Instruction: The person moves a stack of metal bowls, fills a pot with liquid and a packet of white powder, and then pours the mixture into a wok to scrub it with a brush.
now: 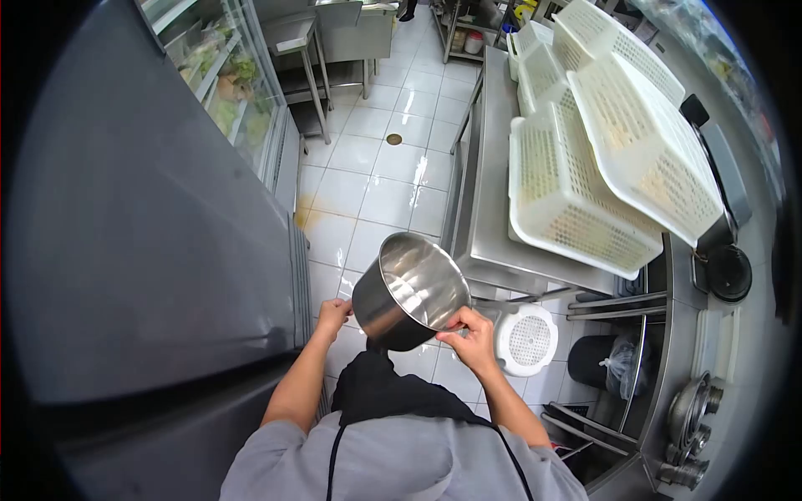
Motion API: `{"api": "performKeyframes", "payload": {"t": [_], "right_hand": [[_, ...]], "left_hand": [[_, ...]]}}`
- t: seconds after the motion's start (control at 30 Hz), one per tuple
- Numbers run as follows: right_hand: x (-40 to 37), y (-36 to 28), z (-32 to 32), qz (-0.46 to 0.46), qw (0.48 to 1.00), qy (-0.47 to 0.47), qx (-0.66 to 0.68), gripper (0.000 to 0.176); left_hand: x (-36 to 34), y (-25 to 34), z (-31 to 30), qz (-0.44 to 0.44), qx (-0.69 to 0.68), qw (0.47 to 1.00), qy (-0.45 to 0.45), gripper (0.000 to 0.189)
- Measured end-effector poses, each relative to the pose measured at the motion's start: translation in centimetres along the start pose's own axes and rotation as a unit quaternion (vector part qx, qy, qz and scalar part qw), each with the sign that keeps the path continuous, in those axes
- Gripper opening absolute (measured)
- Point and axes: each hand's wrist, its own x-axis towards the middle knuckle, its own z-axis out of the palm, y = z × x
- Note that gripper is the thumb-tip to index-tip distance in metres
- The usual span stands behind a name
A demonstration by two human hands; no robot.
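Observation:
A deep stainless steel pot [393,313] is held out in front of my body, its mouth tilted up and to the right, and its shiny inside looks bare. My right hand [468,336] is closed on the pot's near right rim, thumb and fingers pinching the edge. At the pot's left side, my left hand [334,317] has its fingers curled against the outer wall; whether it grips a handle there is hidden. A black apron [401,391] hangs just below the pot.
White perforated baskets [576,204] are stacked on a steel table [491,225] at the right. Below stand a white stool [527,341] and a dark bin [591,361]. A grey cabinet door [159,217] fills the left, beside a glass-fronted fridge [225,92]. White tiled floor [351,163] runs ahead.

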Motion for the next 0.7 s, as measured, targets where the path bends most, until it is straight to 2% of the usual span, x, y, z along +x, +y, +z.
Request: {"api": "performKeyframes", "payload": {"t": [0.17, 0.27, 0.37, 0.4, 0.5, 0.53, 0.6, 0.63, 0.7], "right_hand": [[5.6, -2.6, 1.5, -0.055, 0.990, 0.063, -0.117, 0.043], [7.6, -2.7, 1.3, -0.067, 0.978, 0.092, -0.176, 0.050], [10.7, -2.6, 1.3, -0.099, 0.964, 0.093, -0.227, 0.053], [11.8, -2.7, 1.6, -0.088, 0.964, 0.086, -0.237, 0.055], [15.7, -2.6, 2.2, -0.103, 0.964, 0.087, -0.230, 0.056], [17.1, -2.5, 2.2, -0.103, 0.965, 0.076, -0.229, 0.056], [20.2, -0.8, 2.9, -0.146, 0.963, 0.071, -0.216, 0.058], [21.5, -0.1, 2.8, -0.154, 0.960, 0.081, -0.218, 0.059], [24.2, 0.1, 3.0, -0.132, 0.973, 0.060, -0.180, 0.064]], "left_hand": [[6.6, 9.8, -1.2, 0.082, -0.129, 0.988, 0.019, 0.048], [8.6, 16.3, 0.5, 0.134, -0.126, 0.983, -0.011, 0.055], [9.3, 21.8, 2.9, 0.244, -0.066, 0.966, -0.053, 0.057], [9.2, 23.6, 3.4, 0.267, -0.046, 0.959, -0.082, 0.055], [9.2, 27.9, 3.8, 0.340, 0.137, 0.921, -0.134, 0.049], [9.9, 28.8, 3.5, 0.331, 0.196, 0.913, -0.137, 0.043], [10.7, 31.5, 2.7, 0.321, 0.217, 0.912, -0.137, 0.039], [12.4, 32.0, 2.1, 0.345, 0.263, 0.895, -0.105, 0.035], [14.6, 33.3, 1.8, 0.281, 0.171, 0.938, -0.109, 0.026]]}}
